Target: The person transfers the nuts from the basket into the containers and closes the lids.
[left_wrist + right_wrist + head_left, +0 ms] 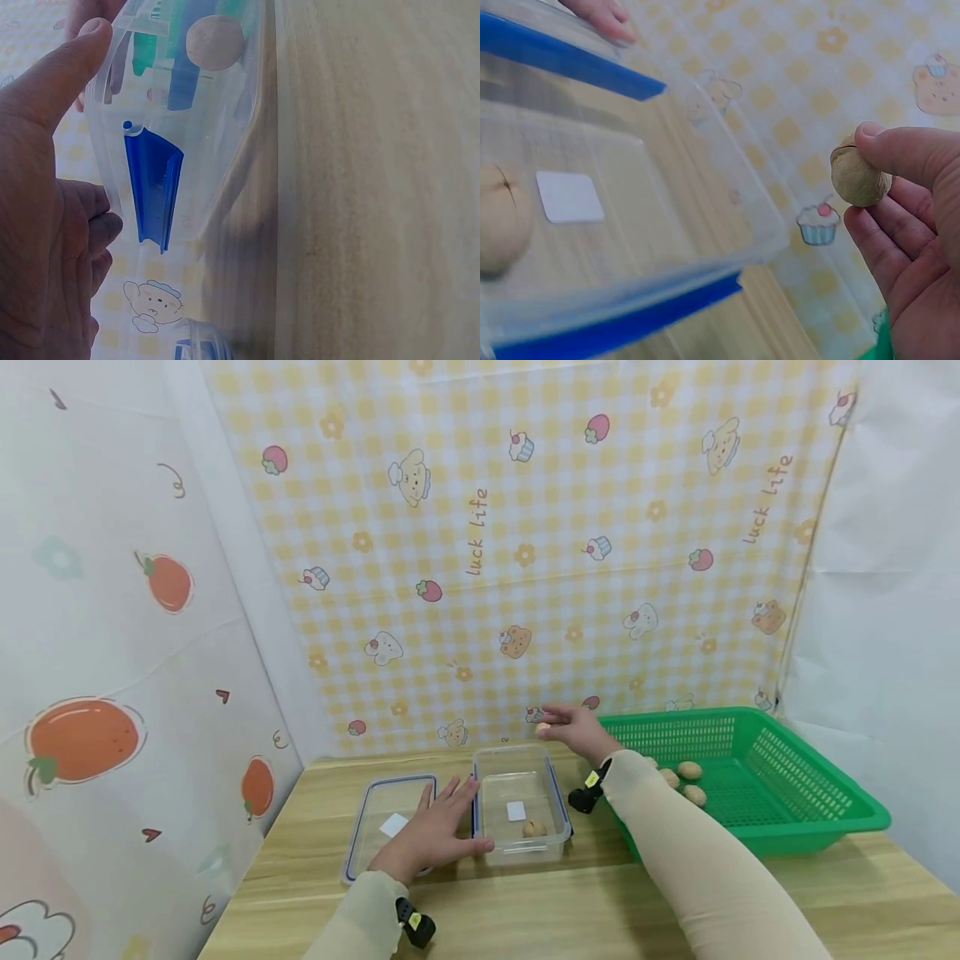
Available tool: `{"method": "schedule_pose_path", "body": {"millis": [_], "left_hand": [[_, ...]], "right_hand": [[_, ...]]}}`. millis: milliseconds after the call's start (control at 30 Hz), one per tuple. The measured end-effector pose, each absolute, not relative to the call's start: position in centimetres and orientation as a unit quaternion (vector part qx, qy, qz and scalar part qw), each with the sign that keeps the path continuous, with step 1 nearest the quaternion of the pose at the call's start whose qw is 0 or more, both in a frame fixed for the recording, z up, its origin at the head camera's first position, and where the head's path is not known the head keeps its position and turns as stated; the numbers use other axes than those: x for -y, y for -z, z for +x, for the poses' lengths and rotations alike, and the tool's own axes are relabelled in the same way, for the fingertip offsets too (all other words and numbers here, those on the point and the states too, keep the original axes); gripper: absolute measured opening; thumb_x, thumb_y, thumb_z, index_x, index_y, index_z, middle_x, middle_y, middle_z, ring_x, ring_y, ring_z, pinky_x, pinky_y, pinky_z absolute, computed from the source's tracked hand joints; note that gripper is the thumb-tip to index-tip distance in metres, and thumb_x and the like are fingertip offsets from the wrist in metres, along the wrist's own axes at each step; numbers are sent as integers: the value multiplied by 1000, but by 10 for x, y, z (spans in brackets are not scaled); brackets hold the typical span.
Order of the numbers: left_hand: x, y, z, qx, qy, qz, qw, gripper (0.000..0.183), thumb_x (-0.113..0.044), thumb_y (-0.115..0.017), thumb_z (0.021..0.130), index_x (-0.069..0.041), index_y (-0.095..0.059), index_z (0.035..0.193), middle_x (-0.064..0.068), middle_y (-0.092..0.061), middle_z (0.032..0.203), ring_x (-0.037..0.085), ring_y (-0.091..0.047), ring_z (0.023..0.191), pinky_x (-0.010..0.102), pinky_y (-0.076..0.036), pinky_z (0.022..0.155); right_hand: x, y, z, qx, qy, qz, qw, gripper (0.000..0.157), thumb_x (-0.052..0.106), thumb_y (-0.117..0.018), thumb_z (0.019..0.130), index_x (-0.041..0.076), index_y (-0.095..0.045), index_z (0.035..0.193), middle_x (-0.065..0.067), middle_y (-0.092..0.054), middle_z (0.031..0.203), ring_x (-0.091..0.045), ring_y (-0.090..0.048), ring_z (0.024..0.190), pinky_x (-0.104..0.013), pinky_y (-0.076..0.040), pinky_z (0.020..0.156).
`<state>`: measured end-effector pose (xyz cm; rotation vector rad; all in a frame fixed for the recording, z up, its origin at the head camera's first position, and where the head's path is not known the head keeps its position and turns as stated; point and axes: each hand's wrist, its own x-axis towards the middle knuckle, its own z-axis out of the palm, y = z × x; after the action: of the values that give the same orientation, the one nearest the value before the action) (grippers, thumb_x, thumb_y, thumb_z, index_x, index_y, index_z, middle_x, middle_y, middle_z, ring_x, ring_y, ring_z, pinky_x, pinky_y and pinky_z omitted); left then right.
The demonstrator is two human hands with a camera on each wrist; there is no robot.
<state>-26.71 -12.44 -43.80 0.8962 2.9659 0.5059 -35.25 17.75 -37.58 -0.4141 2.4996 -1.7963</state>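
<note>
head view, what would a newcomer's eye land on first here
Probably the bright green basket at the right, with tan walnuts lying toward its left side. Next, the yellow-checked backdrop filling the space behind the table. Then the right grip, pinching a single walnut near the clear box at the table's centre.

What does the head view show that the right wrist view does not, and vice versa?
Only the head view shows the loose nuts in the green basket and the beige sleeves.

Only the right wrist view shows the right hand's palm side and the dark line on the held nut.

Both show the clear container, one nut inside, the white label, both hands and some basket.
</note>
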Motion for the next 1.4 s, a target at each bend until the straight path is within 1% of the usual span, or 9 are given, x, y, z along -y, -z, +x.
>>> {"method": "schedule_pose_path", "body": {"millis": [200, 367, 500, 633, 733, 867, 1067, 1300, 1400], "left_hand": [[124, 439, -268, -944, -170, 284, 5, 101, -72, -58, 88, -16, -20, 163, 3, -21, 168, 29, -12, 156, 62, 3, 121], [124, 438, -268, -944, -179, 277, 15, 100, -69, -61, 89, -18, -18, 164, 2, -20, 168, 26, -10, 156, 60, 6, 122], [124, 439, -269, -944, -174, 281, 10, 100, -70, -60, 89, -18, -18, 164, 2, -21, 168, 27, -11, 156, 61, 5, 121], [124, 440, -269, -944, -172, 283, 4, 100, -72, -58, 89, -17, -20, 163, 3, -22, 168, 28, -12, 156, 63, 2, 121], [124, 440, -269, -944, -171, 281, 4, 101, -73, -58, 88, -18, -20, 163, 2, -22, 168, 27, -12, 156, 63, 2, 121], [123, 439, -268, -945, -170, 278, 7, 101, -72, -58, 88, -18, -19, 163, 2, -22, 168, 27, -12, 156, 62, 2, 121], [123, 439, -269, -945, -171, 278, 11, 102, -72, -58, 88, -16, -18, 163, 3, -22, 167, 27, -12, 156, 62, 3, 121], [124, 440, -270, -945, -171, 278, 12, 103, -73, -58, 88, -16, -17, 164, 3, -23, 167, 27, -13, 155, 61, 4, 121], [124, 439, -271, -945, -173, 279, 12, 102, -71, -59, 89, -16, -17, 164, 4, -23, 167, 27, -12, 155, 60, 6, 122]], "right_hand": [[-160, 379, -350, -788, 600, -136, 27, 58, 9, -67, 98, 3, -45, 152, -22, -57, 142, -36, -52, 133, -50, -45, 109], [-145, 381, -348, -784, 604, -142, 28, 59, 8, -68, 97, 0, -44, 151, -22, -58, 140, -35, -54, 131, -46, -48, 106], [-133, 383, -349, -787, 598, -150, 22, 57, 8, -68, 97, -2, -47, 148, -22, -60, 137, -34, -59, 126, -44, -51, 103], [-127, 387, -349, -790, 594, -150, 33, 56, 8, -68, 97, 1, -48, 149, -19, -62, 136, -31, -61, 124, -46, -50, 103], [-124, 387, -347, -788, 595, -151, 41, 58, 9, -69, 96, 2, -47, 150, -17, -60, 140, -32, -58, 128, -47, -48, 106], [-125, 388, -347, -785, 598, -159, 40, 61, 12, -71, 96, 1, -46, 150, -19, -56, 144, -35, -53, 133, -47, -46, 108], [-131, 385, -342, -787, 593, -163, 45, 61, 12, -67, 98, 0, -42, 152, -22, -51, 148, -37, -50, 135, -49, -44, 110], [-149, 373, -340, -786, 595, -159, 49, 65, 20, -70, 97, 6, -42, 154, -18, -50, 150, -36, -45, 139, -49, -41, 112], [-163, 366, -336, -785, 596, -163, 41, 64, 19, -69, 98, 7, -41, 154, -18, -49, 151, -35, -45, 140, -49, -42, 111]]}}
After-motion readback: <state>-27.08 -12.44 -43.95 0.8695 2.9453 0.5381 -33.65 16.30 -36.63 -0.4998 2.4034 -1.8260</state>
